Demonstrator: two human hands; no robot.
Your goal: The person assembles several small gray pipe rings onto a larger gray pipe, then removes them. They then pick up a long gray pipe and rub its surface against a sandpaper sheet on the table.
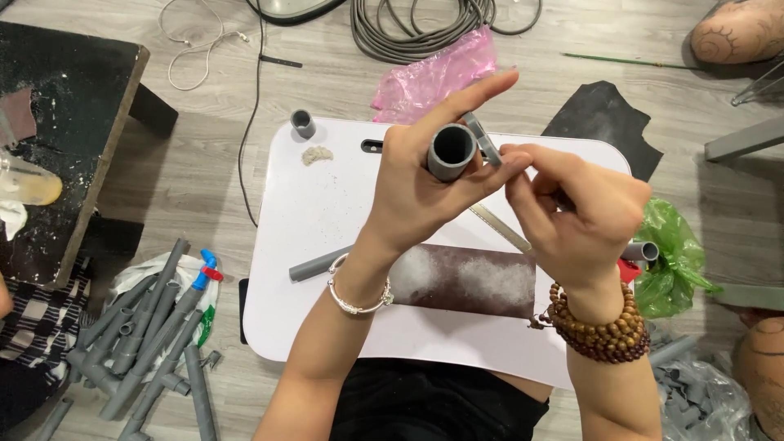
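Observation:
My left hand (425, 184) is raised above a small white table (318, 220) and grips a short grey pipe piece (452, 153), its open end facing the camera. My right hand (572, 212) holds a thin grey ring (482, 139) against the rim of that pipe with its fingertips. A silver bracelet is on my left wrist, wooden bead bracelets on my right. Under my hands lies a dark sheet of sandpaper (465, 282) dusted white.
On the table lie a long grey pipe (318, 264), a small grey coupling (303, 123), a metal ruler (500, 228) and a lump of putty (317, 153). Several grey pipes (147, 335) are piled on the floor at left. Pink bag (437, 73), green bag (674, 257), coiled cable (425, 24).

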